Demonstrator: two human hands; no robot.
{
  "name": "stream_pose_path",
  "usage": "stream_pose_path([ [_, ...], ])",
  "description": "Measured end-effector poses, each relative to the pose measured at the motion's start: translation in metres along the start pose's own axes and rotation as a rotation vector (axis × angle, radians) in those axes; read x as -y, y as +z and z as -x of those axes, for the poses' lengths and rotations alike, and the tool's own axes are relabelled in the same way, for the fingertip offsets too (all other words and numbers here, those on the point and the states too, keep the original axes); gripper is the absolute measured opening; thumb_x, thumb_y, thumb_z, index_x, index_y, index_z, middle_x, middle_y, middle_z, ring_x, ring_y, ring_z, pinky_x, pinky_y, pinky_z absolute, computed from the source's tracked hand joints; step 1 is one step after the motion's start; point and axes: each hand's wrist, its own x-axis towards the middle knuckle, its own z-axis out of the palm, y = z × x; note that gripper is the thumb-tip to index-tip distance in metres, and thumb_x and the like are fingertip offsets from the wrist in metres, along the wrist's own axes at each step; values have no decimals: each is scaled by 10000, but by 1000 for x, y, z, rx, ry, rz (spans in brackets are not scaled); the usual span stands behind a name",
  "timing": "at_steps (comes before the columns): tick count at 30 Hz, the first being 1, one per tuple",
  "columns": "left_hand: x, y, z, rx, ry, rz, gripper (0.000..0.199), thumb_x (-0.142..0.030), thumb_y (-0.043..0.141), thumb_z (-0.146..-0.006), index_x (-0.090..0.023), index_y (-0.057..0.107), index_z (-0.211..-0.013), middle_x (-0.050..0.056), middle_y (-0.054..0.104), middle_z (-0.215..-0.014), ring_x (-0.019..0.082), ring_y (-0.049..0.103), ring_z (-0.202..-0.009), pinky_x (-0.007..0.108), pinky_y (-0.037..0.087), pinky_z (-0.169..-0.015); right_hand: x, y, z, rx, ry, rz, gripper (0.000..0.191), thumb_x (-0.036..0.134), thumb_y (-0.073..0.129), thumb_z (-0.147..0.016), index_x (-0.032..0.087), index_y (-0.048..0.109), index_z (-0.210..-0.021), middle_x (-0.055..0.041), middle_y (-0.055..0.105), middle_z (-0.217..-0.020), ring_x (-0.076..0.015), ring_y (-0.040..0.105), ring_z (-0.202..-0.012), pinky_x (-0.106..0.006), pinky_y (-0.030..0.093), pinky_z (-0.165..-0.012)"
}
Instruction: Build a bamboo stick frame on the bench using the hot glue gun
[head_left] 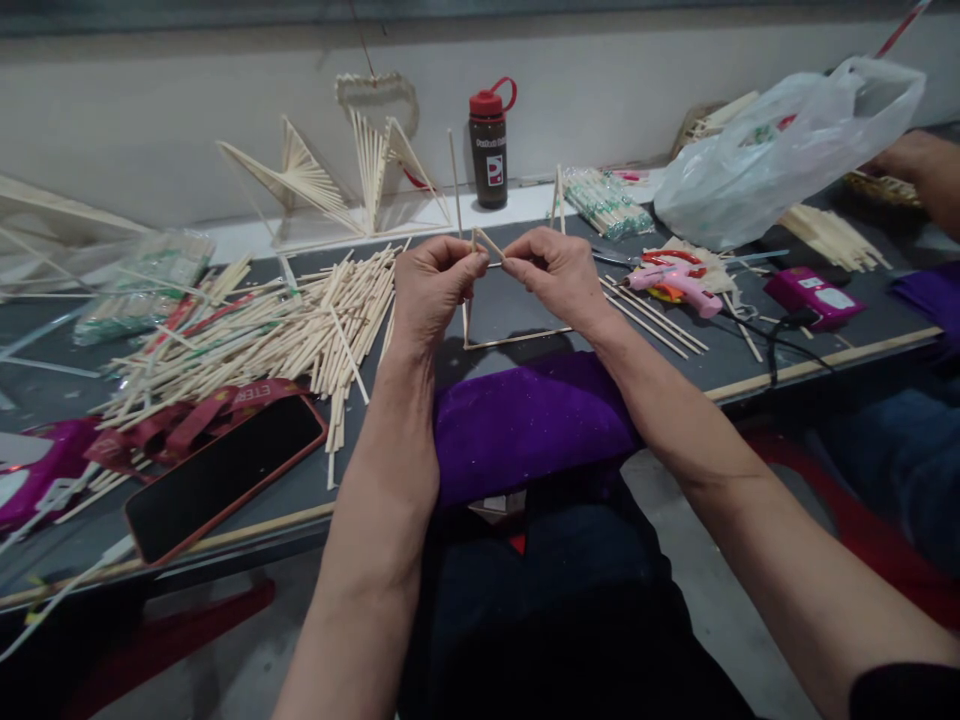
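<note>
My left hand (442, 285) and right hand (553, 270) are pinching a thin stick (490, 241), bare frame outline (517, 339) on the desk (517, 308) right below them. Looks early tbh, loads of loose sticks (349, 305) unused to their left.

On the bottle (489, 178) at twelve o'clock, in white: "Perfect", followed by a word too blurred to read; lower down, a square mark with a "P". On the red ribbon (201, 424) at nine o'clock: "ETER". On the purple box (782, 292) at three o'clock: pale markings, illegible.
</note>
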Motion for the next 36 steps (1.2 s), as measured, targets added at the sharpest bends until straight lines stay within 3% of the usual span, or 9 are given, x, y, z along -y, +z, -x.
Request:
stream_pose_path([
  [36, -2, 0, 1, -17, -10, -8, 109, -224, 763, -768, -204, 686, -694, -36, 598, -553, 70, 467, -432, 188, 368, -400, 1, 1, 0, -6, -20, 6, 121, 240, 647, -908, 177, 721, -835, -1, 659, -802, -127, 581, -783, -286, 441, -775],
])
